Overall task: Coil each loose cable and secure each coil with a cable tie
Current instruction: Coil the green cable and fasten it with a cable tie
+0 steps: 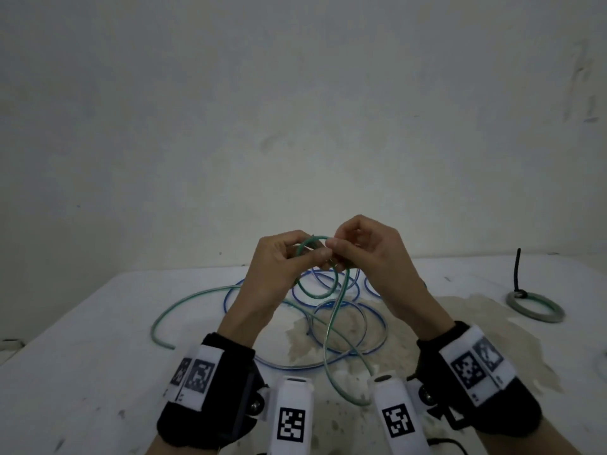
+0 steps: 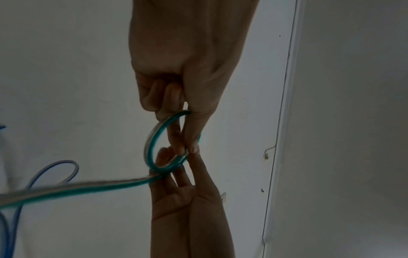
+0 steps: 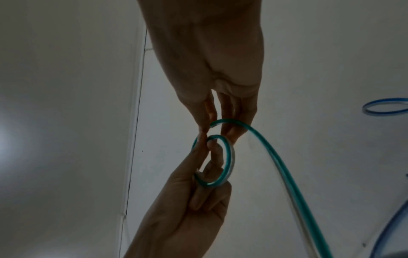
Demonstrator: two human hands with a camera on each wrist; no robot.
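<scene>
Both hands are raised above the white table with a green cable between them. My left hand pinches a small loop of it between thumb and forefinger; the left wrist view shows that loop under the left hand. My right hand pinches the same cable right beside the left fingertips, as the right hand also shows in its wrist view with the green cable. The rest of the cable hangs to the table. A blue cable lies loose in rings beneath.
At the right of the table lies a coiled grey-green cable bound by a black cable tie whose tail sticks up. A pale wall stands behind the table. Brownish stains mark the table top under the cables.
</scene>
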